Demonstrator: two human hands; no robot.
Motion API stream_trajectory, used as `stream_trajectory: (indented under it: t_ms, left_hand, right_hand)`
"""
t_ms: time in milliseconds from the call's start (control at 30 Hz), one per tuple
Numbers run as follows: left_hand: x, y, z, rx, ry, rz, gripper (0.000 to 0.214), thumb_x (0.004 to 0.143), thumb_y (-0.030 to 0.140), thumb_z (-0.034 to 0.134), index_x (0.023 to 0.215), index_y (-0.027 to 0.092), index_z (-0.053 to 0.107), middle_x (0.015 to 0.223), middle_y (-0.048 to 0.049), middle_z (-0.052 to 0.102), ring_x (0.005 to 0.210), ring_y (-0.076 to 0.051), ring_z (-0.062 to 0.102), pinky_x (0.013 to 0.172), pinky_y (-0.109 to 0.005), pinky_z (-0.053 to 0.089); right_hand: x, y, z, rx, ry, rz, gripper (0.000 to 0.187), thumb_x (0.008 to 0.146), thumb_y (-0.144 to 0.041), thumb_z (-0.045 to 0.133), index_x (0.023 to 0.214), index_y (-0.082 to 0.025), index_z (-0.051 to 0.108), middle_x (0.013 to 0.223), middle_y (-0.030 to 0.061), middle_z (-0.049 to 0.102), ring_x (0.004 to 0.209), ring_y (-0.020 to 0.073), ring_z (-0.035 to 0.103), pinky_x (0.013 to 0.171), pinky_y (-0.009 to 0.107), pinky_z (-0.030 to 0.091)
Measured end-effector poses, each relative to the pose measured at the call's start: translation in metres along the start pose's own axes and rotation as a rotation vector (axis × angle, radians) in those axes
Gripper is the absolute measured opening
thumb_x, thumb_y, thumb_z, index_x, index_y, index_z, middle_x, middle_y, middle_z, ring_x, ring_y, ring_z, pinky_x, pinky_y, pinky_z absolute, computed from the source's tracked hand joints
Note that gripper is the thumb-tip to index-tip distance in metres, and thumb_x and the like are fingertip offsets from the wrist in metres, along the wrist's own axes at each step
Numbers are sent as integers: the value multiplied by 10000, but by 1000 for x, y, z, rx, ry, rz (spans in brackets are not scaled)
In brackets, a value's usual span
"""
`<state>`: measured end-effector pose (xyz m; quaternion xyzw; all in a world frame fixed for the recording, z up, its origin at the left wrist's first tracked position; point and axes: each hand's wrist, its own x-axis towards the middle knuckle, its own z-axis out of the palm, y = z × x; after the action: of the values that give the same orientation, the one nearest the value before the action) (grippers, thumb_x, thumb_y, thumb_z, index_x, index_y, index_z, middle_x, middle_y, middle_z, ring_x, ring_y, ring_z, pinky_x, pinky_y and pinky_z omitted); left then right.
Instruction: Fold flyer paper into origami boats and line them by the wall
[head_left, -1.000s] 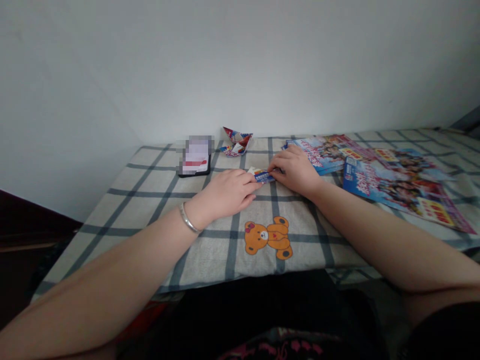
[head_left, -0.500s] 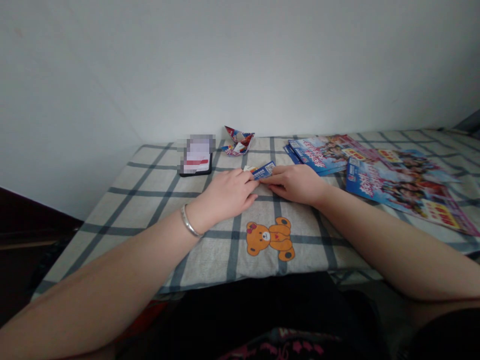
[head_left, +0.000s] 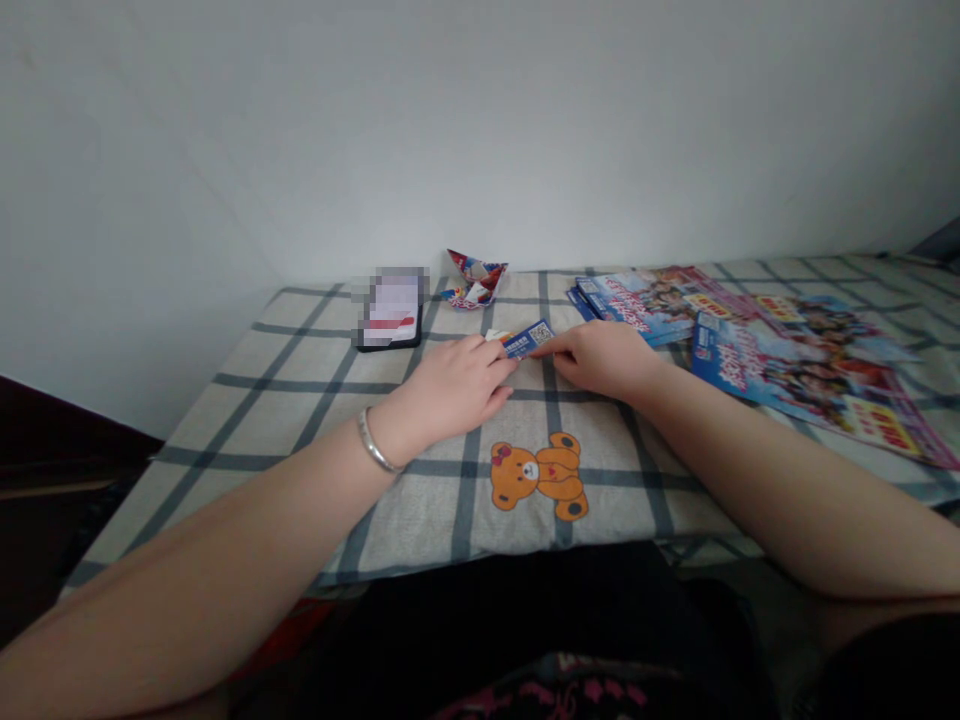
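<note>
A small folded paper [head_left: 523,342], blue with a QR code and a pale strip behind it, lies flat on the tablecloth between my hands. My left hand [head_left: 461,385], with a silver bangle at the wrist, holds down its left part, and its fingers cover that end. From the other side, my right hand [head_left: 604,358] touches the paper's near right edge with an outstretched index finger; its other fingers are curled under. Beyond the paper, a folded paper piece with pointed corners [head_left: 478,280] stands near the wall.
To the left lies a phone [head_left: 391,312], its screen partly blurred out. Several printed flyers [head_left: 795,375] are spread on the right. The checked tablecloth [head_left: 300,400] bears a teddy bear print [head_left: 538,478] near the front edge. Behind the table rises a pale wall [head_left: 480,130].
My right hand has shifted slightly right along the folded paper, its index finger now more apart from the others, and more of the QR code shows. My left hand stays in place.
</note>
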<state>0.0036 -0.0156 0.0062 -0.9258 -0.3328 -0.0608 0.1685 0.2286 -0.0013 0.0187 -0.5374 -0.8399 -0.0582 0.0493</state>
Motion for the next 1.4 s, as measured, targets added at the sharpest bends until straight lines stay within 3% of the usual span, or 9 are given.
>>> stream_trajectory:
  t_ms: [233,567,767,867,967,1133,1267,1400]
  left_hand:
    - [-1,-2,2,6,28,10,349,973,323,544,1254,139,636,1207,-122,641,1053,-273,604,838,-397,518]
    - [-1,-5,6,-61,56,-32,297,964,304,540,1177,151,678,1104,-101,666,1017,-263,614,815,-390,524]
    - [2,-18,13,-214,87,-113,177,956,252,561,959,167,717,980,-68,676,959,-225,613,861,-375,514]
    - [2,-19,14,-234,99,-123,155,949,245,573,911,165,700,933,-62,672,927,-221,613,848,-378,516]
    - [1,-17,14,-228,133,-142,138,933,242,587,994,164,684,993,-72,674,965,-230,621,882,-398,522]
    - [-1,-17,20,-254,252,-245,383,905,262,639,1263,135,587,1329,-139,608,1242,-280,551,1093,-474,448]
    - [-1,-21,24,-289,215,-326,441,911,297,653,1303,116,562,1300,-139,644,1263,-294,542,1110,-485,440]
    - [-2,-24,25,-308,174,-321,457,919,307,650,1318,106,553,1301,-144,646,1257,-298,548,1103,-493,443]
  right_hand:
    - [3,15,-2,41,28,111,327,882,-277,559,1088,-345,804,948,46,798,836,278,706,714,404,524]
    - [6,25,4,8,69,169,345,884,-253,514,1036,-304,819,1014,73,793,897,320,708,717,435,530]
    - [6,24,10,85,175,95,346,929,-247,467,1048,-232,792,1114,91,750,939,279,691,741,391,514]
    - [9,24,15,154,227,-25,334,958,-308,486,1050,-188,783,1074,107,745,984,273,666,873,406,502]
    - [13,25,22,193,277,-138,331,959,-354,526,1094,-173,768,1126,115,731,1089,286,622,1014,446,441]
    - [16,27,32,251,278,-215,297,895,-383,640,1103,-202,754,1221,113,683,1208,304,550,1086,487,392]
    - [15,27,34,268,267,-261,282,889,-344,642,1106,-192,740,1209,115,679,1205,290,554,1116,488,371]
    - [15,25,33,279,250,-281,280,891,-324,635,1114,-186,733,1204,118,677,1204,283,557,1123,481,374]
